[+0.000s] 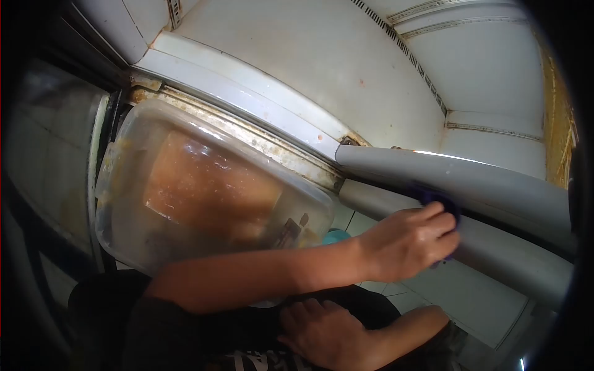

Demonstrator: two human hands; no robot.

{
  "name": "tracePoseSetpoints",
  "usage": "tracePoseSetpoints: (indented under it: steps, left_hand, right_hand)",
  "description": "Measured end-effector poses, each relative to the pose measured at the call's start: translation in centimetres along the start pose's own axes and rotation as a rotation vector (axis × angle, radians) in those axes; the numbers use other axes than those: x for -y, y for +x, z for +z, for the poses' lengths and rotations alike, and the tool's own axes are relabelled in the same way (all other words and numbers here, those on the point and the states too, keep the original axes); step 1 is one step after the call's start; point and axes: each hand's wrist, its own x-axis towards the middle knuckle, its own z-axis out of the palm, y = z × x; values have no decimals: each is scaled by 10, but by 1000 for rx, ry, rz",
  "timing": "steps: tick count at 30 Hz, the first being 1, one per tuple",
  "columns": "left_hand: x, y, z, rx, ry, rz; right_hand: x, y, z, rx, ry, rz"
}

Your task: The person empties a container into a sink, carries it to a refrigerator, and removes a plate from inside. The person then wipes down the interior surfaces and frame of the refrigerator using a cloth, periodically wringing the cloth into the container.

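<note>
My left hand (411,242) reaches across to the right with its fingers closed around a dark purple thing (456,213), perhaps a cloth or sponge. The purple thing lies against the grey rounded edge (396,199) of a door-like panel; the hand hides most of it. Lower down, my right hand (325,334) rests against my dark clothing, back up, fingers bent. Its fingertips are hard to see, and nothing shows in it. Left of my left forearm stands a cloudy clear plastic bin (213,185) with a brownish-orange patch showing in it.
Behind the bin is a white cabinet-like interior (297,74) with a rusty, dirty lower ledge (247,139). A dark-framed glass panel (49,154) stands at the left. A teal object (336,236) shows past the bin's corner, above white floor tiles (476,297).
</note>
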Motion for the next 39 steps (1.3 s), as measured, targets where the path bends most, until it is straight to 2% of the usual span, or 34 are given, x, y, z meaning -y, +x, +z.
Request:
tracePoseSetpoints:
  steps: [1,3,4,6,7,9,10,12,13,14,16,17,19,21,23,25,27,29,31,32,33,34,35,37,39]
  left_hand:
    - [0,12,-9,127,9,90]
    - [13,36,-31,315,12,203]
    - [16,49,-52,504,95,121]
    - [21,73,-96,834,252,-117]
    - [23,83,-117,971,332,-274]
    - [23,100,-161,1016,512,-388]
    - [26,100,-177,1017,528,-393]
    - [28,101,-198,815,546,-418]
    - [28,102,-202,815,559,-418]
    - [28,105,-206,750,426,-476]
    - [39,112,-215,676,133,-521]
    - [33,115,-218,679,154,-519]
    - [19,116,-220,537,75,-676]
    - [20,119,-223,496,86,-698]
    - [18,126,-229,402,304,-799]
    - [45,124,-241,398,294,-754]
    - [47,124,-249,247,260,-817]
    - [44,125,-260,221,253,-813]
    - [45,127,-271,38,177,-831]
    - [49,131,-278,26,134,-839]
    - [53,132,-284,2,76,-844]
    - [56,131,-287,-15,56,-865]
    - [56,130,-290,-34,37,-882]
    - [59,126,-297,-24,45,-901]
    - [57,125,-303,-21,47,-952]
  right_hand:
    - [-1,2,-4,0,8,-5]
    - [-6,12,-29,261,220,48]
    - [-10,15,-46,250,228,47]
    - [-19,13,-74,420,219,-114]
    - [-23,10,-62,407,223,-119]
    - [-35,5,-34,-65,233,-34]
    - [-45,9,-58,-112,360,38]
    - [-73,23,-67,-497,459,31]
    - [-79,37,-73,-638,675,105]
    - [-85,52,-79,-777,890,173]
    - [-111,94,-84,-936,1113,236]
    - [-115,106,-97,-977,1274,149]
    - [-128,130,-115,-1058,1565,-25]
    - [-147,145,-130,-1081,1521,36]
    - [-163,159,-151,-1253,1390,212]
    - [-169,163,-181,-1409,1159,375]
    - [-202,165,-199,-1519,716,419]
    - [-234,163,-219,-1454,143,859]
    - [-237,163,-219,-1483,70,1098]
    - [-260,171,-210,-1507,106,1141]
    - [-280,181,-200,-1425,167,1259]
    - [-312,196,-176,-1376,138,1255]
    - [-315,209,-160,-1248,189,1304]
    - [-283,215,-154,-828,402,1401]
    - [-320,240,-125,-827,332,1394]
